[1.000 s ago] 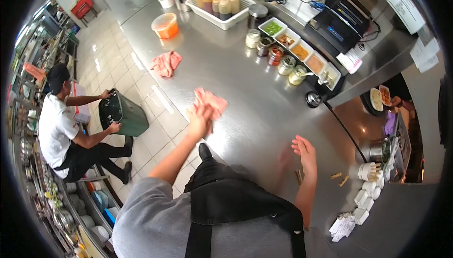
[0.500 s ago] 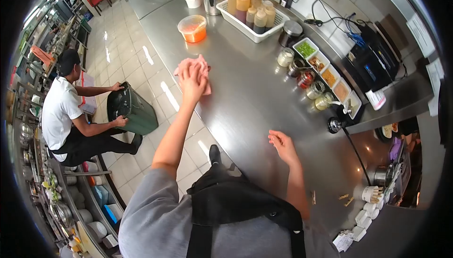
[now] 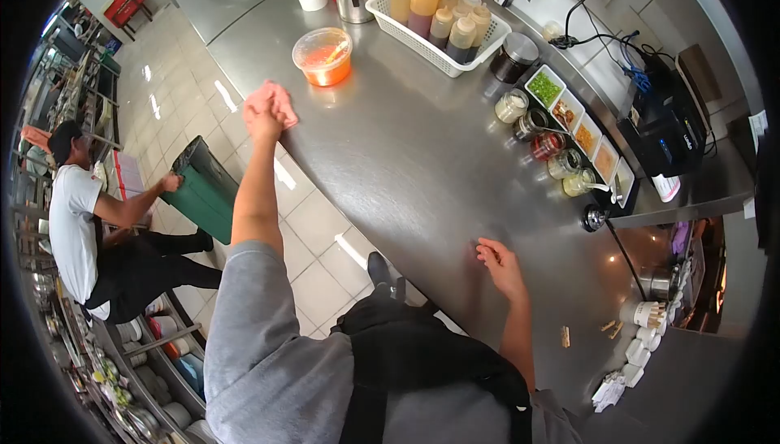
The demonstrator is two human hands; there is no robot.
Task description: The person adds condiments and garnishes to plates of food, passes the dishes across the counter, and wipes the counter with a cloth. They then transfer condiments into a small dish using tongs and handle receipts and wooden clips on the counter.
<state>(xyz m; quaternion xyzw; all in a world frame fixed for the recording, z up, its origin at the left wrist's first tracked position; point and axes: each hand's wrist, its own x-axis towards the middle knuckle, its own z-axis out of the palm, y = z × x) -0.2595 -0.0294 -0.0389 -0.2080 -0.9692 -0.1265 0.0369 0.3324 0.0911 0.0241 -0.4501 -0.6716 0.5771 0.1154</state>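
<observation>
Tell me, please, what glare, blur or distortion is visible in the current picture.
Head view: straight edges bend strongly and the corners are black; head view: white glare streaks the tiled floor, and a softer sheen lies on the metal counter; head view: the left hand on the pink cloth looks slightly soft, cause unclear.

Glossy metal tabletop [image 3: 390,151], matt pink cloth [image 3: 282,106]
The tabletop is smooth, steel-like and streaked with reflections; the pink cloth looks soft and rumpled. The tub [image 3: 322,74] is shiny translucent plastic, the basket [image 3: 406,43] white perforated plastic, the jars [image 3: 547,145] glassy. Clothespins [image 3: 566,336] look wooden, the floor [image 3: 307,215] glazed tile, the apron [image 3: 431,367] dull black fabric.
</observation>
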